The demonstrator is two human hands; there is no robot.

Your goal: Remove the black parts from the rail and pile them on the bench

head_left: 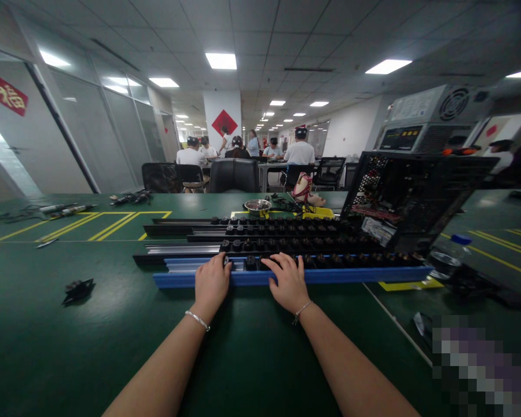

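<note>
In front of me lies a long blue rail (330, 276), its channel filled on the right with a row of black socket-like modules (250, 263). My left hand (212, 282) is closed at the rail's left part, thumb and forefinger around a small black module (226, 261); its lower part is hidden. Over the rail to the right is my right hand (287, 282), fingers spread and touching the modules and the rail, thumb by its front face. Behind lie several black rails (173, 259) with similar modules.
A loose black part (79, 291) lies at left. An open computer case (421, 197), a water bottle (449, 256) and a black object (486, 286) stand or lie at right. Behind the rails are a metal bowl (257, 205) and a yellow tray (319, 213). People sit at further tables.
</note>
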